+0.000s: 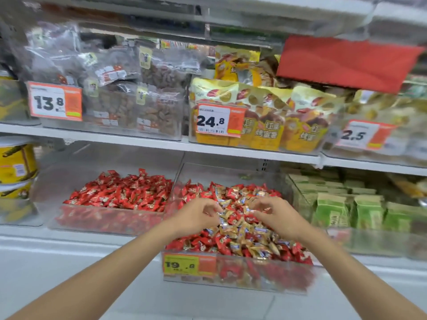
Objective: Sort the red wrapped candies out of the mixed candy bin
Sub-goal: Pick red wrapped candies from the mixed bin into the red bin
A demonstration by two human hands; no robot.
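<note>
A clear mixed candy bin (238, 277) juts out from the lower shelf, filled with red wrapped candies (221, 244) and gold wrapped candies (242, 229) jumbled together. Both hands hover over the middle of the pile. My left hand (196, 215) has its fingers curled and pinching at a gold wrapper near the centre. My right hand (275, 213) reaches in from the right with fingertips bent down onto the candies. Whether either hand holds a candy is not clear. To the left stands a second clear bin (104, 218) holding only red candies (122, 192).
A price tag reading 19.8 (189, 264) is on the mixed bin's front. Green packets (346, 211) fill the bin on the right. Yellow tins (16, 165) stand at far left. The shelf above (138, 139) carries bagged snacks behind price tags.
</note>
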